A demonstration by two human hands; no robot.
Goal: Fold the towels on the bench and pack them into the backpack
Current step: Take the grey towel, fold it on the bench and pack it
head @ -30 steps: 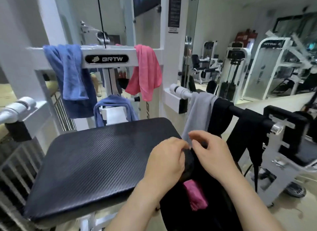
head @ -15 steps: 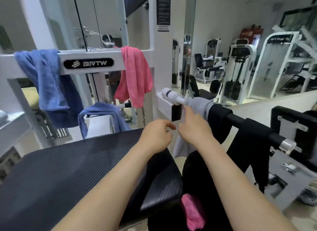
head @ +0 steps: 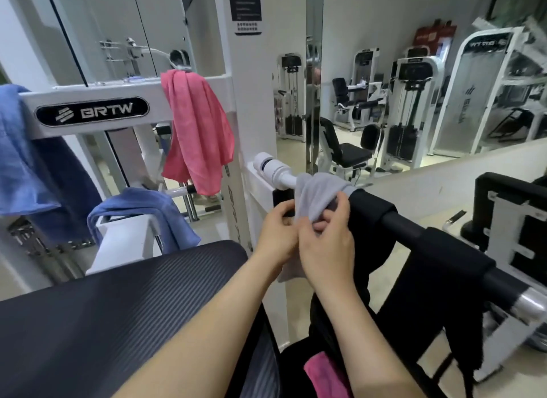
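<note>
A grey towel [head: 316, 193] hangs over the machine's bar [head: 399, 226] at centre. My right hand [head: 325, 243] pinches its lower fold, and my left hand [head: 276, 235] grips its left edge. A black backpack [head: 299, 362] hangs open below my arms, with a pink towel [head: 322, 374] inside it. On the white frame behind, a pink towel [head: 198, 131] is draped, beside a blue towel [head: 26, 149] at far left. Another blue towel [head: 142, 208] lies over a lower bracket. The black padded bench [head: 118, 314] fills the lower left.
Black cloths [head: 438, 285] hang on the bar to the right of the grey towel. A white upright post [head: 251, 101] stands just behind my hands. A mirror wall at right reflects gym machines [head: 411, 110].
Both hands rose from the backpack's opening to the bar and took hold of the grey towel. The view moved forward and up.
</note>
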